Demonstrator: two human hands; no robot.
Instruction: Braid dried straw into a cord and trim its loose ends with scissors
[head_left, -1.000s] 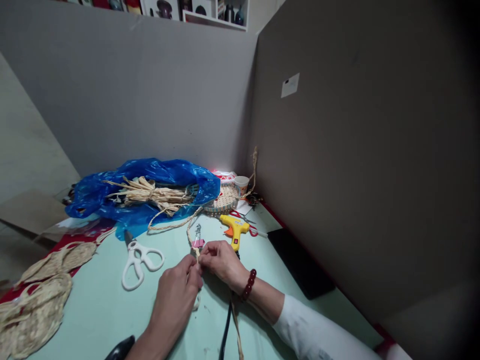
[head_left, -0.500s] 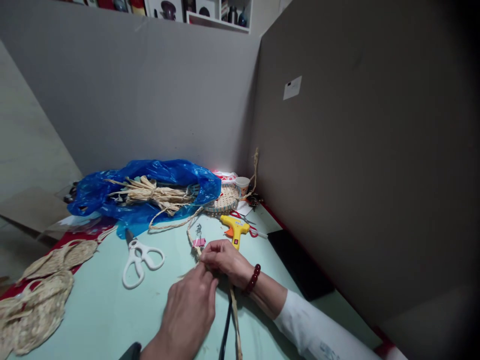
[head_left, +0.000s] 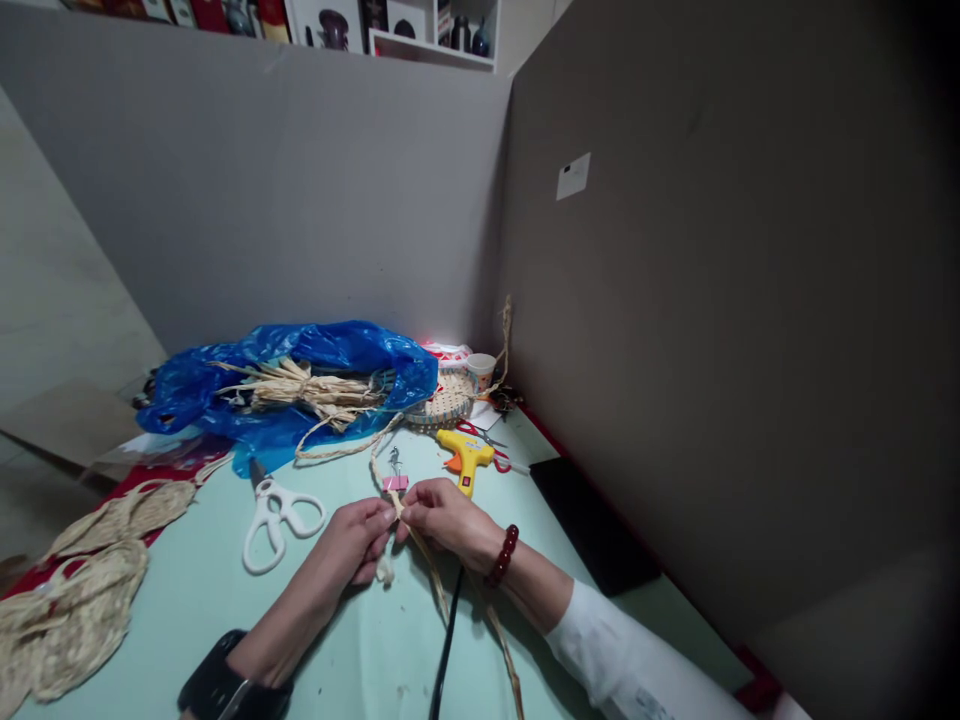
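My left hand [head_left: 351, 547] and my right hand [head_left: 450, 519] meet over the pale green table [head_left: 187, 620], both pinching a braided straw cord [head_left: 384, 457] just below a pink binder clip [head_left: 395, 482] clamped on it. Loose straw strands [head_left: 439, 590] trail from my fingers toward the near edge. My left wrist carries a black band, my right a string of dark red beads.
White scissors [head_left: 277, 515] lie left of my hands, a yellow glue gun [head_left: 466, 457] just behind them. A blue plastic bag [head_left: 300, 385] with a straw bundle [head_left: 300, 385] sits at the back, beside a woven disc [head_left: 448, 400] and a cup [head_left: 481, 369]. Woven straw pieces [head_left: 71, 600] lie far left, a black slab [head_left: 592, 520] right. Grey partitions [head_left: 712, 300] wall the back and right.
My left hand went forward over the cord and has now drawn back to the left, showing the wrist band. The straw strands have fanned out below my right hand. The right hand barely moved.
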